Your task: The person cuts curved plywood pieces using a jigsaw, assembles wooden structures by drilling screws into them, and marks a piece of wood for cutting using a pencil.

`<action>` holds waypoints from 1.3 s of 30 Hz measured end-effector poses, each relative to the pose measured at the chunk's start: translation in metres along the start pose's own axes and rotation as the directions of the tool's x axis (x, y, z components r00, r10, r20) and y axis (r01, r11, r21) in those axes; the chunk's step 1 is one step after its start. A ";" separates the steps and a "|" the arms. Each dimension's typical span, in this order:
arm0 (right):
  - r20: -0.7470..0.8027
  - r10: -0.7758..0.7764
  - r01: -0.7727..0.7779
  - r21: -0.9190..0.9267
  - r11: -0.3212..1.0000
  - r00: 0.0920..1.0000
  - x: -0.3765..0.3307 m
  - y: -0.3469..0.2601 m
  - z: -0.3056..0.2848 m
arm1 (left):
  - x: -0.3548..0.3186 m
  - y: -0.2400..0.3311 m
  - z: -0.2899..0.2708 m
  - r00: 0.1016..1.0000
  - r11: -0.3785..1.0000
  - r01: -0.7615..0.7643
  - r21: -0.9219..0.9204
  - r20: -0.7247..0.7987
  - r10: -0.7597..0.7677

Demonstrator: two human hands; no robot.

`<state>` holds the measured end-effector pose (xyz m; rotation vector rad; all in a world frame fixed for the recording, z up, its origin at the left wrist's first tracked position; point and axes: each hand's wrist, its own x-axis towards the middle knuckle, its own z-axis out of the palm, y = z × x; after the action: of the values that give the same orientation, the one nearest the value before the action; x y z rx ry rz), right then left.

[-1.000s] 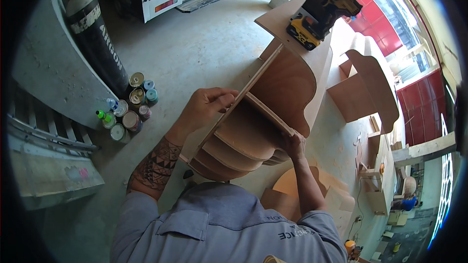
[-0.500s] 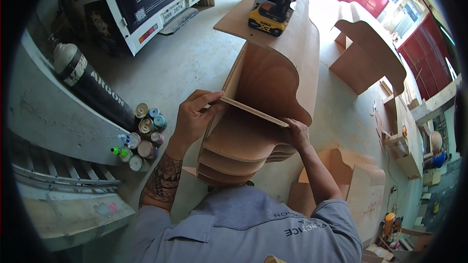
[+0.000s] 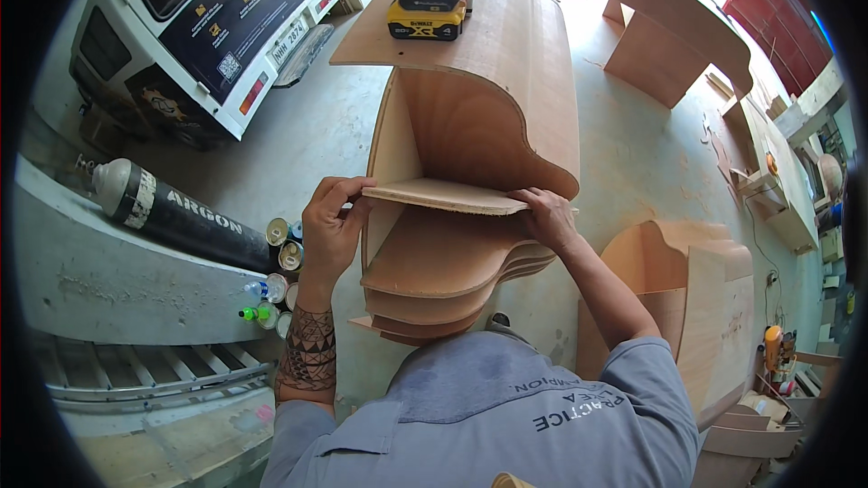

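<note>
While hands [image 3: 330, 221] [image 3: 547, 217] pinch plywood shelf [image 3: 448, 196], cordless drill [image 3: 427, 4] atop cabinet [image 3: 533, 72], cans [image 3: 276, 271] left.

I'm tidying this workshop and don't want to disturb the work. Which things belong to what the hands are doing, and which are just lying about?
In use:
left hand and right hand, gripping the plywood shelf board
curved plywood cabinet

Lying about:
cordless drill on the cabinet top
gas cylinder
spray cans
other plywood units
</note>
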<state>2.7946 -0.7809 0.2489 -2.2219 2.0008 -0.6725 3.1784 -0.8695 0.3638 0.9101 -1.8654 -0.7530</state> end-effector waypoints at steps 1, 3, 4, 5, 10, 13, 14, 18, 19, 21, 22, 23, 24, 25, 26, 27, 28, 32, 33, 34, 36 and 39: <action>-0.006 0.004 -0.004 0.003 1.000 1.000 0.000 0.001 0.001 | 0.001 0.000 0.000 1.000 1.000 -0.009 0.004 -0.003 0.009; -0.039 -0.008 0.008 0.000 1.000 0.999 0.002 0.004 0.004 | 0.003 0.002 -0.002 1.000 1.000 -0.007 -0.005 0.023 0.007; -0.049 -0.010 0.010 0.001 1.000 0.999 0.002 0.005 0.005 | 0.006 0.003 -0.004 0.999 1.000 0.001 -0.017 0.042 0.000; -0.043 -0.002 0.002 -0.003 1.000 0.999 0.000 0.006 0.005 | 0.009 0.003 -0.007 0.999 1.000 -0.010 -0.014 0.041 0.011; -0.059 -0.016 0.016 0.007 1.000 0.998 0.001 0.003 0.008 | 0.047 0.007 -0.050 0.970 0.979 0.189 -0.079 0.170 -0.174; -0.058 -0.007 0.007 0.007 1.000 0.998 0.000 -0.001 0.008 | 0.102 0.035 -0.060 0.997 0.999 0.038 0.031 0.068 -0.040; -0.052 0.007 -0.007 0.004 1.000 0.999 -0.001 -0.002 0.007 | 0.122 0.047 -0.058 0.996 1.000 -0.005 0.020 0.086 0.003; -0.080 0.000 0.001 0.004 1.000 0.997 -0.004 0.003 0.008 | 0.204 0.074 -0.030 0.992 0.995 -0.086 0.047 0.098 0.081; -0.094 -0.008 0.008 0.003 1.000 0.996 -0.005 0.003 0.009 | 0.227 0.074 -0.023 0.991 0.994 -0.099 0.053 0.092 0.094; -0.094 0.018 -0.017 0.014 1.000 0.995 -0.008 0.008 0.009 | 0.273 0.066 0.000 0.989 0.978 -0.125 0.166 0.097 0.110; -0.112 0.021 -0.020 0.009 1.000 0.994 -0.010 0.010 0.006 | 0.291 0.064 0.015 0.985 0.977 -0.148 0.152 0.109 0.132; -0.125 0.036 -0.039 -0.025 0.999 0.991 -0.012 0.018 0.014 | 0.307 0.062 0.028 0.982 0.952 -0.165 0.257 0.135 0.134; -0.124 0.032 -0.035 -0.022 0.999 0.992 -0.012 0.020 0.017 | 0.325 0.051 0.040 0.979 0.916 -0.179 0.360 0.159 0.129; -0.126 0.011 -0.012 -0.008 1.000 0.992 -0.008 0.014 0.019 | 0.347 0.027 0.036 0.976 0.913 -0.195 0.359 0.164 0.144; -0.145 -0.024 0.028 0.020 0.999 0.989 0.001 -0.002 0.025 | 0.367 0.001 0.005 0.860 0.502 -0.509 0.700 0.387 0.333; -0.161 -0.050 0.058 0.043 0.997 0.986 0.007 -0.013 0.029 | 0.382 -0.011 -0.020 0.683 -0.088 -0.665 0.742 0.651 0.331; -0.161 -0.038 0.045 0.038 0.998 0.986 0.004 -0.007 0.027 | 0.397 -0.013 -0.011 0.665 -0.087 -0.677 0.731 0.658 0.352; -0.128 0.017 -0.014 0.025 1.000 0.992 -0.002 0.014 0.027 | 0.425 -0.011 0.036 0.894 0.462 -0.394 0.795 0.448 -0.008; -0.131 0.026 -0.023 0.024 0.999 0.991 -0.002 0.015 0.028 | 0.425 -0.013 0.038 0.912 0.532 -0.360 0.766 0.410 0.025; -0.126 0.025 -0.022 0.026 0.999 0.992 -0.003 0.015 0.029 | 0.426 -0.013 0.039 0.919 0.564 -0.350 0.748 0.391 0.050; -0.122 0.019 -0.015 0.035 0.999 0.992 -0.002 0.013 0.030 | 0.424 -0.013 0.038 0.930 0.605 -0.333 0.723 0.357 0.086; -0.113 0.008 -0.004 0.037 0.999 0.994 -0.002 0.010 0.029 | 0.418 -0.009 0.032 0.944 0.659 -0.312 0.685 0.301 0.133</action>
<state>2.7959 -0.7868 0.2185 -2.2035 2.0269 -0.8459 3.0161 -1.2173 0.5339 1.0624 -2.4921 0.1004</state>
